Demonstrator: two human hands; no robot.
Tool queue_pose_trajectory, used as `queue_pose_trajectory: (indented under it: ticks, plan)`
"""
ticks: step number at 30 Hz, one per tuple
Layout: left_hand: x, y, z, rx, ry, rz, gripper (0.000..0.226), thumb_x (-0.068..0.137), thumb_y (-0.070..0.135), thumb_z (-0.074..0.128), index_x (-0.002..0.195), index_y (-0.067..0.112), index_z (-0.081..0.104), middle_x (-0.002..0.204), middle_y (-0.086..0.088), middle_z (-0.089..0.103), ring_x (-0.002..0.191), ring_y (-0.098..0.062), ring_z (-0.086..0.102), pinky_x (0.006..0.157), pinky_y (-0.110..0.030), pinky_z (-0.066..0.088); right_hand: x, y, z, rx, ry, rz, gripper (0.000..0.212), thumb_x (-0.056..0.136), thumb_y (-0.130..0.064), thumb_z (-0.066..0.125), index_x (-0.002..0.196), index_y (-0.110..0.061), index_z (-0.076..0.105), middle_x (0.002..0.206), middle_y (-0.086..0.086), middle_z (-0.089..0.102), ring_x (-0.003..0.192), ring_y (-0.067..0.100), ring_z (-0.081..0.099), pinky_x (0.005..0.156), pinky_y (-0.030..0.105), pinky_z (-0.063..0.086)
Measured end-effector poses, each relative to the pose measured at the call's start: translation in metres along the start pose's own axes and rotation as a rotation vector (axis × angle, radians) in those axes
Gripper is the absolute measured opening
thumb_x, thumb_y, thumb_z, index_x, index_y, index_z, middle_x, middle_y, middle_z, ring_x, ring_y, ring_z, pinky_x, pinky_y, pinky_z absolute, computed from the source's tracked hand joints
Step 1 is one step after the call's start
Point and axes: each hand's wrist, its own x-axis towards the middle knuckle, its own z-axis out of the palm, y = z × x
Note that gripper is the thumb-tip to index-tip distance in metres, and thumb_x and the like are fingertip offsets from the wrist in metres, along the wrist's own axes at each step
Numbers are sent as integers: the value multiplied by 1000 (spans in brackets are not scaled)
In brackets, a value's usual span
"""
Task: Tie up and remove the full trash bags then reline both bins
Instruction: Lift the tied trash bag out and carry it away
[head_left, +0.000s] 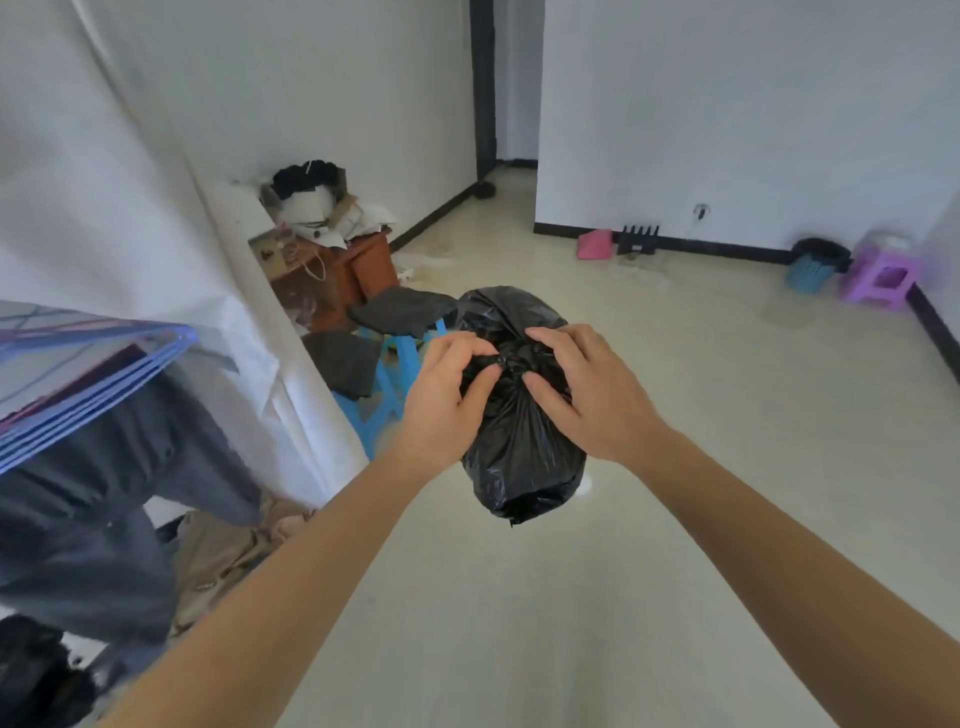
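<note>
The black trash bag (519, 447) hangs in the air over the middle of the pale floor (519, 623), held only by its gathered neck. The left hand (441, 400) and right hand (587, 395) both pinch that knot. If the thin film slips or tears, the bag drops; 1 blue bin (813, 267) at the far wall's foot already looks lined.

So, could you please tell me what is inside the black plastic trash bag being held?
Its contents cannot be seen: the opaque black plastic trash bag is gathered shut at its neck, where the left hand and right hand grip it. It only looks bulging.
</note>
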Motion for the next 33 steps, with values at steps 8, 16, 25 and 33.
queue_pose_trajectory:
  ticks: [8, 16, 25, 33]
  plan:
    - [225, -121, 122, -15, -24, -8, 12, 95, 13, 61, 107, 15, 60, 111, 4, 53, 107, -11, 53, 91, -12, 40, 186, 189, 85, 21, 42, 49, 50, 100, -44, 48, 144, -21, 46, 127, 7, 49, 115, 22, 50, 96, 35, 46]
    - [424, -239, 152, 27, 64, -63, 13, 94, 11, 62, 106, 14, 60, 111, 7, 55, 109, -6, 50, 94, -6, 34, 407, 298, 155, 84, 9, -48, 49, 99, -45, 49, 142, -21, 47, 127, 7, 50, 114, 22, 51, 95, 36, 47]
    - [640, -433, 209, -30, 71, -15, 14, 93, 15, 61, 103, 25, 55, 108, 31, 47, 109, -8, 50, 96, -16, 37, 640, 429, 292, 45, -20, -81, 51, 99, -46, 48, 143, -19, 45, 127, 5, 50, 111, 20, 52, 94, 36, 47]
    - [853, -551, 284, -91, -47, -27, 15, 94, 14, 62, 104, 25, 57, 113, 3, 57, 109, 0, 50, 94, -9, 36, 820, 566, 348, -10, -12, 19, 51, 99, -45, 50, 143, -20, 45, 129, 5, 49, 113, 20, 52, 94, 34, 47]
